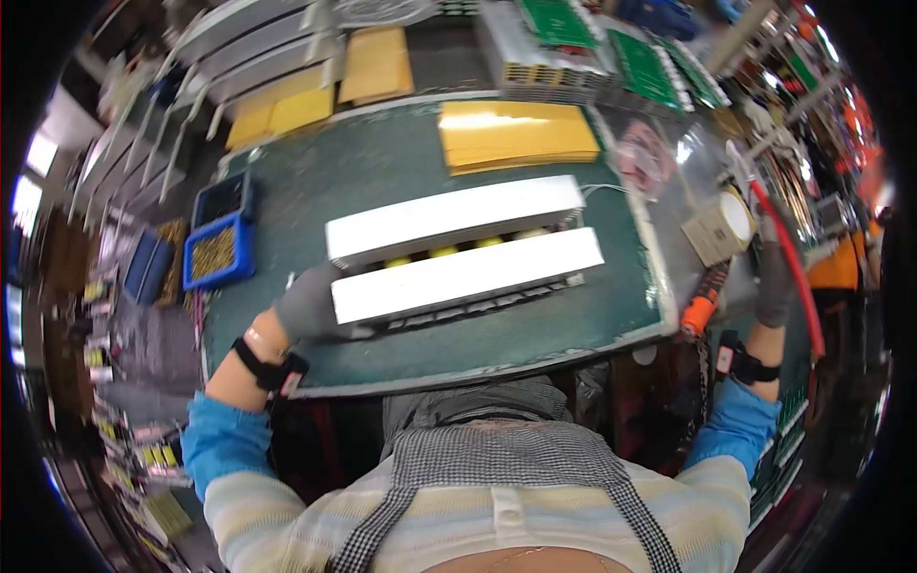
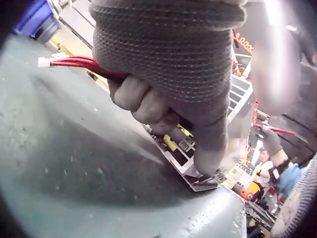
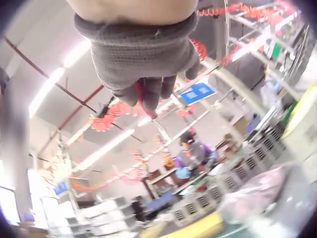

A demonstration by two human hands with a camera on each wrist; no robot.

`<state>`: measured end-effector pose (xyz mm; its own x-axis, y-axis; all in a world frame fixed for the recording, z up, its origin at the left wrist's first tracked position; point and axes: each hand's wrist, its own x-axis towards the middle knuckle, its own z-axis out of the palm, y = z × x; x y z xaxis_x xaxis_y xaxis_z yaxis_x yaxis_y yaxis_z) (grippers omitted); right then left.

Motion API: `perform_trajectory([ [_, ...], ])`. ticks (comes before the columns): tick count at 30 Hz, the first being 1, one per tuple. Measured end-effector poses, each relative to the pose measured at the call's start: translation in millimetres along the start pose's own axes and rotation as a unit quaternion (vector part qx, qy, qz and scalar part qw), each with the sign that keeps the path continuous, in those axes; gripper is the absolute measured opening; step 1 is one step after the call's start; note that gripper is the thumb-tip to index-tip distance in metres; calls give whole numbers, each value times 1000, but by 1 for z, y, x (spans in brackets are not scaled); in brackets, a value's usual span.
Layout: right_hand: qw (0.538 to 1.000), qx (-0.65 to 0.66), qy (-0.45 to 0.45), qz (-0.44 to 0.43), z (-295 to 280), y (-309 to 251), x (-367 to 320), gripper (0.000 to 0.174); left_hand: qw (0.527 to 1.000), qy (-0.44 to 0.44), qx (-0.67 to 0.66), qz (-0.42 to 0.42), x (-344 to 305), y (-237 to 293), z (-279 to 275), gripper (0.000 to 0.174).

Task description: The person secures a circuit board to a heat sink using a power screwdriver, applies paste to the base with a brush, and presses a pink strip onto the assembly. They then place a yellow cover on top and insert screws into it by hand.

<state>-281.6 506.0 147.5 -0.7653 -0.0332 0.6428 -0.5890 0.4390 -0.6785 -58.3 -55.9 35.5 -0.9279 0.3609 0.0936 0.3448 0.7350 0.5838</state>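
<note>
Two long white metal channels, the far channel (image 1: 458, 218) and the near channel (image 1: 468, 272), lie side by side on the green table, with yellow parts showing between them. My gloved left hand (image 1: 315, 304) grips the near channel's left end. In the left wrist view, red wires (image 2: 81, 61) with a white connector stick out beside the curled fingers of the left hand (image 2: 163, 74). Off the table's right side, my gloved right hand (image 1: 774, 282) is raised. It holds a long, slender red thing (image 1: 788, 253) with a pale tip; I cannot tell its kind.
Yellow sheets (image 1: 516, 137) lie behind the channels. A blue bin of small brass-coloured parts (image 1: 220, 251) stands at the left. An orange-and-black tool (image 1: 705, 301) and a tape roll (image 1: 735, 218) sit right of the table edge. Green circuit boards (image 1: 650, 69) are stacked at the back.
</note>
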Motion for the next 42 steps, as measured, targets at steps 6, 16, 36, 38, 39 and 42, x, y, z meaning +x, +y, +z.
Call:
perform_trajectory([
  [6, 964, 229, -124, 61, 92, -118, 36, 35, 988, 60, 120, -79, -26, 9, 18, 121],
  [16, 855, 230, -449, 118, 235, -223, -12, 34, 977, 165, 131, 0, -44, 32, 40, 109],
  [36, 813, 151, -557, 74, 262, -256, -33, 28, 975, 175, 138, -2, -49, 28, 52, 108],
  [38, 816, 143, -554, 82, 264, -259, -33, 26, 978, 156, 140, -19, -49, 29, 52, 109],
  [39, 814, 140, -555, 94, 264, -262, -33, 26, 979, 147, 141, -28, -49, 29, 51, 110],
  [42, 818, 151, -548, 93, 266, -259, -33, 26, 980, 129, 145, -50, -49, 33, 48, 110],
])
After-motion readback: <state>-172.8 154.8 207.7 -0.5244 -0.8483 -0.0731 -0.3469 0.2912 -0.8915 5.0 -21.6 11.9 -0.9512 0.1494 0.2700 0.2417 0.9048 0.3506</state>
